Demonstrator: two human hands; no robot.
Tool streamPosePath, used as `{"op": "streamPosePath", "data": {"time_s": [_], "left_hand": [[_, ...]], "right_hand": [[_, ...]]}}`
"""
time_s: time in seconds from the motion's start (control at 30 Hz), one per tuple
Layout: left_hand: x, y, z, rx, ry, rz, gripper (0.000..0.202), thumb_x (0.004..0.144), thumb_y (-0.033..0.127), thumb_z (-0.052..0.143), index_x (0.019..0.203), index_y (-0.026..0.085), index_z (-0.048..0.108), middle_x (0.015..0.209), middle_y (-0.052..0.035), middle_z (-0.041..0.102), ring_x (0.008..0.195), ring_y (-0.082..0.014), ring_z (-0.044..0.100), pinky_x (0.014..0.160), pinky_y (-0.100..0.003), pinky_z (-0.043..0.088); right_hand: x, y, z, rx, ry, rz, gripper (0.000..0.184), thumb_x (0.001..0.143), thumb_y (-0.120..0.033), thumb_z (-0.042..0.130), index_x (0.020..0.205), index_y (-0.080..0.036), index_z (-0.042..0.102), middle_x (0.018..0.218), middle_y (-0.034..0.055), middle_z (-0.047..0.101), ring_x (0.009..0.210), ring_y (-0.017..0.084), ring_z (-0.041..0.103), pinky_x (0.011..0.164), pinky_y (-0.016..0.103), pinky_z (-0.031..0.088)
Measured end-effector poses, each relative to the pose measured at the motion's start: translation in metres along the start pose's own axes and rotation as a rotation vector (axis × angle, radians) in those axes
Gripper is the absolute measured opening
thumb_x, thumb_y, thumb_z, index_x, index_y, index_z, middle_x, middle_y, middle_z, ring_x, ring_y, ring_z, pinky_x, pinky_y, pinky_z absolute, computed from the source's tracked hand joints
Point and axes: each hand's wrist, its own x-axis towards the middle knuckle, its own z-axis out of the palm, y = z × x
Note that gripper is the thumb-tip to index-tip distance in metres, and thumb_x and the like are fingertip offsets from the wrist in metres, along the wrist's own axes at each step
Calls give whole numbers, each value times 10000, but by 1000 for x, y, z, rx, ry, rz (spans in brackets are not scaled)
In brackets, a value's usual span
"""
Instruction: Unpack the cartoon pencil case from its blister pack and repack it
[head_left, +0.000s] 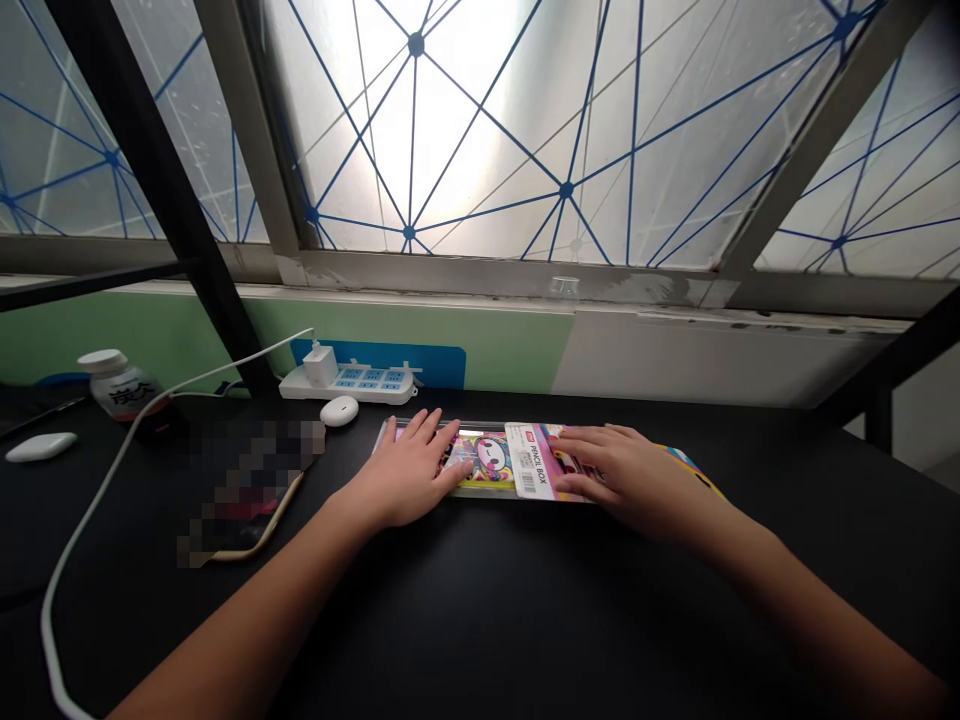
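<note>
There is one pencil box [491, 462] with two hands on it, one left hand [405, 472] and one right hand [622, 475]. Beyond and left of the pencil box are one power strip [352, 384], one bottle [116, 385], two small white gadgets [339, 410] [41, 446] and one white cable [97, 520].

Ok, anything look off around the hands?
The printed card sleeve covers only part of the pencil box, leaving its colourful lid bare under the left hand, while the right hand rests on the sleeve. Separately, the window ledge looks scuffed, with worn paint.

You see: pencil box [487, 462] w/ pink & yellow cartoon print, wht-pink label; desk [480, 620] plain blk; window film [525, 130] blue geometric lines; power strip [349, 382] wht w/ blue sockets.
</note>
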Motion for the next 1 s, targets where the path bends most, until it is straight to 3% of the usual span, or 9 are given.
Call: {"op": "streamPosePath", "data": {"time_s": [0.13,0.23,0.33,0.5,0.7,0.77,0.87,0.93,1.0], "left_hand": [[1,-4,0,0,9,-2,791,950,731,200,1577,252,259,1656,-95,172,1533,-308,99,1188,-620,83],[5,-14,-4,-20,-11,-4,806,934,752,224,1565,257,294,1655,-85,185,1532,-307,112,1192,-614,67],[7,-25,-12,-55,-39,-11,802,931,750,248,1560,256,307,1652,-79,206,1531,-303,124,1193,-613,66],[6,-38,-21,-91,-39,-40,747,945,704,278,1542,258,340,1636,-79,269,1520,-299,176,1194,-601,81],[2,-41,-22,-62,11,-86,724,951,675,280,1529,247,361,1625,-96,295,1508,-316,219,1182,-620,121],[3,-38,-19,-58,30,-99,719,957,668,272,1528,242,366,1622,-103,301,1506,-319,225,1179,-625,125],[7,-31,-13,-61,61,-114,718,967,651,266,1533,219,359,1628,-115,278,1513,-319,199,1180,-627,113],[10,-26,-8,-62,83,-121,712,972,638,274,1532,208,362,1634,-124,251,1518,-319,181,1179,-632,101],[12,-19,-3,-58,106,-117,699,976,626,284,1527,205,371,1640,-131,226,1520,-315,173,1179,-633,99]], "right_hand": [[9,-20,26,9,-41,-33,871,896,-666,539,1579,-204,259,1646,140,182,1503,365,175,1182,583,248],[15,-27,36,25,-86,-48,781,948,-538,540,1584,-198,240,1649,125,177,1516,329,119,1213,553,188],[15,-19,34,46,-95,-63,642,994,-366,472,1582,-237,251,1652,86,191,1519,290,138,1223,523,175],[1,13,23,131,-122,-71,696,925,-198,482,1574,-310,258,1650,23,198,1505,279,199,1205,512,255],[-13,37,-17,179,-55,87,502,963,-238,421,1446,-338,516,1430,-14,583,1277,273,582,1080,456,478],[-16,22,-29,153,22,65,527,946,-215,435,1452,-345,507,1434,-21,581,1268,268,591,1072,439,485],[-23,-27,-28,86,86,-72,601,906,-119,422,1467,-322,489,1457,1,562,1281,261,573,1095,449,455],[-28,-71,-11,69,15,-187,589,906,-92,425,1458,-280,505,1456,44,563,1293,268,561,1130,472,406],[-29,-110,13,100,-128,-377,540,945,-280,521,1475,-187,478,1474,130,530,1307,339,541,1130,525,391]]}}
